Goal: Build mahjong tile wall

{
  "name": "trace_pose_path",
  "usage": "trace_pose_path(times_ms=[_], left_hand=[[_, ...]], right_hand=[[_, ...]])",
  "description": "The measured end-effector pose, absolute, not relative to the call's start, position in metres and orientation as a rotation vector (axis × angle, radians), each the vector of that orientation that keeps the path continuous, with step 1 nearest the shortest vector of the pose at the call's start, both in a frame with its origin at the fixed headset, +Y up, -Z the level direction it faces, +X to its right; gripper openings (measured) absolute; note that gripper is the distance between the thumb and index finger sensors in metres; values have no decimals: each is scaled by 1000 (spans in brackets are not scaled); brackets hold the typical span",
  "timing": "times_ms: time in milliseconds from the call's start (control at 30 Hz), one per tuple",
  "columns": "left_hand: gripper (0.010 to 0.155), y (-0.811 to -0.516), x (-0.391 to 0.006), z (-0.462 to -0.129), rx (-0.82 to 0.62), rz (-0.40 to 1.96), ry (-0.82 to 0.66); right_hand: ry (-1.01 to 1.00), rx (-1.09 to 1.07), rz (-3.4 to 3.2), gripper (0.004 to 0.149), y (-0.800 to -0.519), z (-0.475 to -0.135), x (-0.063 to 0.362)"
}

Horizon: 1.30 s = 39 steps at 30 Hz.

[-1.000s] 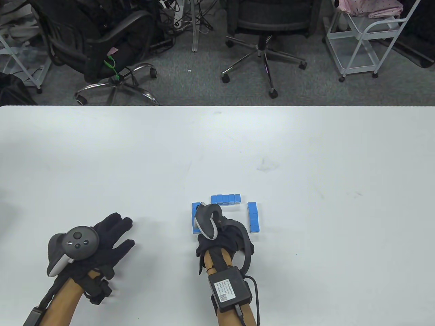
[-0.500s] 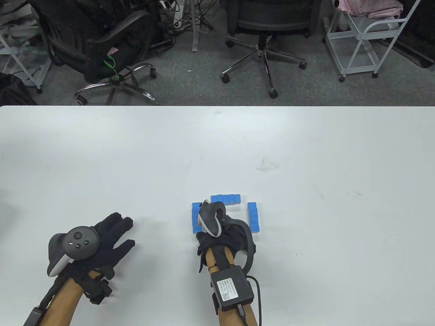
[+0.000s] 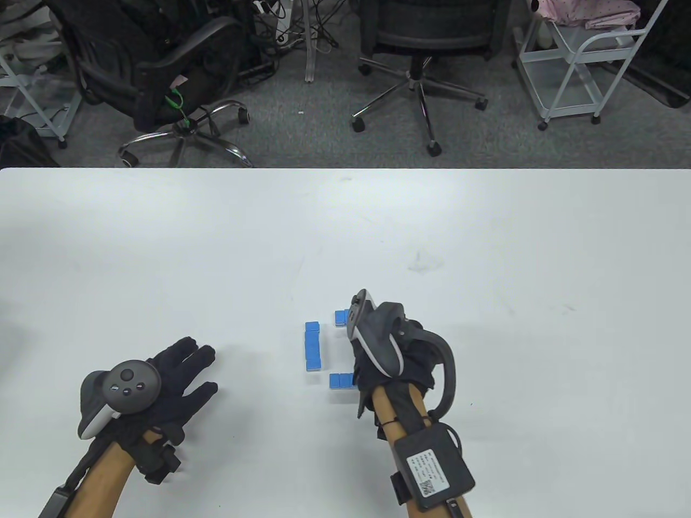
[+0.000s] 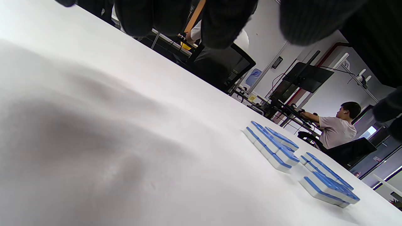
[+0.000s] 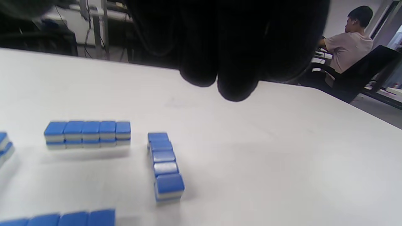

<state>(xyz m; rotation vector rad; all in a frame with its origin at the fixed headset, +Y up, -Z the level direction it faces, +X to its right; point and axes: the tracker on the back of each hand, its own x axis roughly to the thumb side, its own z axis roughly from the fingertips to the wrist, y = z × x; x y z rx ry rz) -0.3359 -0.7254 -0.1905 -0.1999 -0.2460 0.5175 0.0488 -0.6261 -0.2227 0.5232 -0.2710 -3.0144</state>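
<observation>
Blue-backed mahjong tiles stand in four short rows that form a small square. In the table view I see the left row (image 3: pixel 313 346), one end of the far row (image 3: pixel 340 317) and one end of the near row (image 3: pixel 341 381). My right hand (image 3: pixel 391 350) hovers over the square's right side and hides the right row there. In the right wrist view its fingers (image 5: pixel 220 75) hang curled and hold nothing, above the two-high far row (image 5: pixel 88 134) and the right row (image 5: pixel 165 164). My left hand (image 3: pixel 181 372) rests flat on the table, fingers spread, well left of the tiles.
The white table (image 3: pixel 486 243) runs wide around the square. Office chairs (image 3: pixel 421 32) and a white cart (image 3: pixel 583 59) stand on the floor beyond its far edge. The left wrist view shows the tile rows (image 4: pixel 271 146) from the side.
My right hand has moved right, away from the left row, uncovering the near row's end and now covering the right row and most of the far row. The left hand has barely moved.
</observation>
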Motion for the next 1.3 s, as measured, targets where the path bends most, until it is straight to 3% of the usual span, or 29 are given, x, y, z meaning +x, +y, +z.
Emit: trace_pose_path(times_ms=[167, 267, 400, 633, 700, 833, 1033, 1300], left_hand=[[72, -727, -334, -190, -192, 523, -242], [73, -730, -334, -190, -180, 518, -215], [73, -735, -336, -193, -196, 522, -187], [72, -748, -340, -197, -245, 534, -134], [72, -752, -339, -196, -266, 528, -129], [72, -749, -336, -196, -250, 515, -136], [71, -730, -337, -193, -121, 436, -142], [75, -710, -329, -189, 75, 133, -123]], right_hand=[[209, 440, -3050, 68, -628, -216, 91], [393, 440, -3105, 68, -646, -210, 119], [374, 436, -3169, 71, -680, -211, 145], [136, 496, -3263, 75, -735, -214, 176], [53, 442, -3267, 77, -733, -214, 179], [169, 395, -3314, 78, -722, -210, 176], [190, 336, -3282, 76, -719, -207, 170], [130, 382, -3253, 75, -727, -212, 175]])
